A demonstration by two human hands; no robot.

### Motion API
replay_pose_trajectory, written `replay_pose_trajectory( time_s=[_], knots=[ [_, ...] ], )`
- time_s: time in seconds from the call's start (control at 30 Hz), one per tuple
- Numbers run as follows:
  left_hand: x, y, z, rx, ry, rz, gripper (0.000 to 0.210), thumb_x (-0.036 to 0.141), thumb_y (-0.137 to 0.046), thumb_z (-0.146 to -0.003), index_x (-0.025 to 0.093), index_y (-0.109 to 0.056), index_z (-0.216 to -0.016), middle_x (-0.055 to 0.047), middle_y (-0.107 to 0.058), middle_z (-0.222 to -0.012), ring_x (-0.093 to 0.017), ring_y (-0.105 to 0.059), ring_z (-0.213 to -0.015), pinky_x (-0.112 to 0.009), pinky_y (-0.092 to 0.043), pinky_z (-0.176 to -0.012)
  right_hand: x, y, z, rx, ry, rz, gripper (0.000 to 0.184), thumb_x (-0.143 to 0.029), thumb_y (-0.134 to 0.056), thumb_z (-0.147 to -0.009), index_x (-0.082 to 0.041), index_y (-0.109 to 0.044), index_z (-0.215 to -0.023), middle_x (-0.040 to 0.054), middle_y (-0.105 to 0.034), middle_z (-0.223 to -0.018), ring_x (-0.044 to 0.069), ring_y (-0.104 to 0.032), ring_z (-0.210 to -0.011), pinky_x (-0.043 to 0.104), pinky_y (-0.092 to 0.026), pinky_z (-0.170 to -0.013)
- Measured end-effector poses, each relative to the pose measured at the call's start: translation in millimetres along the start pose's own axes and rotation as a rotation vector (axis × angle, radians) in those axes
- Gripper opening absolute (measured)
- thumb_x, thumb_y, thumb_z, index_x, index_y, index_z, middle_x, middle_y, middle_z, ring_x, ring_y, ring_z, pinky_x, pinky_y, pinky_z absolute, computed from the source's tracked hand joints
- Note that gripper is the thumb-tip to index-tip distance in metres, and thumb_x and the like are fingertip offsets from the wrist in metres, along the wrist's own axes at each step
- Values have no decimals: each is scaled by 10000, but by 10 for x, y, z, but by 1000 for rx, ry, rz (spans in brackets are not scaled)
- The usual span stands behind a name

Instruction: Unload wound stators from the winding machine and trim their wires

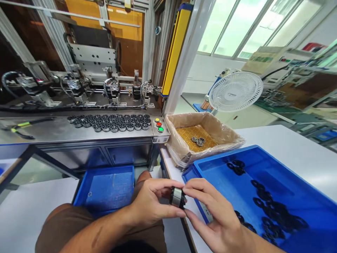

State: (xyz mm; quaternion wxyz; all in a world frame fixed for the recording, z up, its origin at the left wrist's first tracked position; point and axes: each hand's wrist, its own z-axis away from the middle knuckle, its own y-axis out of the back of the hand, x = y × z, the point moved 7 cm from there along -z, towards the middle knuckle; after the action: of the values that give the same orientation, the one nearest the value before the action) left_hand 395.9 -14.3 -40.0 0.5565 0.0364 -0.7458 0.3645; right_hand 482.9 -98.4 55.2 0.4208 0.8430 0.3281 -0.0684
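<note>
Between my two hands is a motor stator core (177,197), a short silver cylinder with black toothed end pieces. My left hand (155,202) grips it from the left, thumb below and fingers above. From the right, my right hand (210,207) pinches its other end with the fingertips. Both hands are over the table edge, in front of the blue bin (223,160). Black ring-shaped parts (276,211) lie in several loose clusters inside that bin.
Rows of similar cores (113,123) stand on the machine's metal ledge, beside a button box (159,128). A plastic-lined box (181,158) holds three cores (198,141). Low at left sits another blue bin (110,189). A white fan (235,92) stands behind; pliers (23,128) lie far left.
</note>
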Motion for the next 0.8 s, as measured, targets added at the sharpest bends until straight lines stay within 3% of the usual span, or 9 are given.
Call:
replay_pose_trajectory(
  time_s=[0.13,0.3,0.47,0.8],
  knots=[
    [77,14,8,3,-56,-55,503,241,-916,-567,150,-756,-1036,-92,-773,-913,-195,-721,-801,-272,-595,-740,-22,-7,28,-8,60,87,306,-129,-592,-883,-137,-563,-1188,131,-656,-1028,224,-657,-964,349,-595,-789],
    [48,15,14,0,-66,-5,531,250,-928,-541,159,-755,-1035,-75,-782,-901,-187,-727,-781,-253,-597,-716,-68,-4,34,16,154,147,298,-26,-533,-890,-155,-592,-1152,99,-656,-971,199,-666,-926,337,-601,-782],
    [18,20,17,15,-41,-31,552,272,-932,-527,143,-753,-1033,-82,-784,-901,-201,-734,-807,-272,-601,-760,-41,-13,62,12,130,106,253,-50,-573,-885,-97,-587,-1134,127,-650,-1008,202,-647,-983,325,-588,-834],
    [19,-4,35,-50,-35,-35,539,193,-918,-556,208,-758,-1071,-37,-786,-901,-165,-721,-802,-208,-562,-741,-140,-3,3,14,223,195,175,-65,-538,-922,-105,-612,-1074,110,-659,-912,186,-657,-894,300,-597,-758]
  ],
)
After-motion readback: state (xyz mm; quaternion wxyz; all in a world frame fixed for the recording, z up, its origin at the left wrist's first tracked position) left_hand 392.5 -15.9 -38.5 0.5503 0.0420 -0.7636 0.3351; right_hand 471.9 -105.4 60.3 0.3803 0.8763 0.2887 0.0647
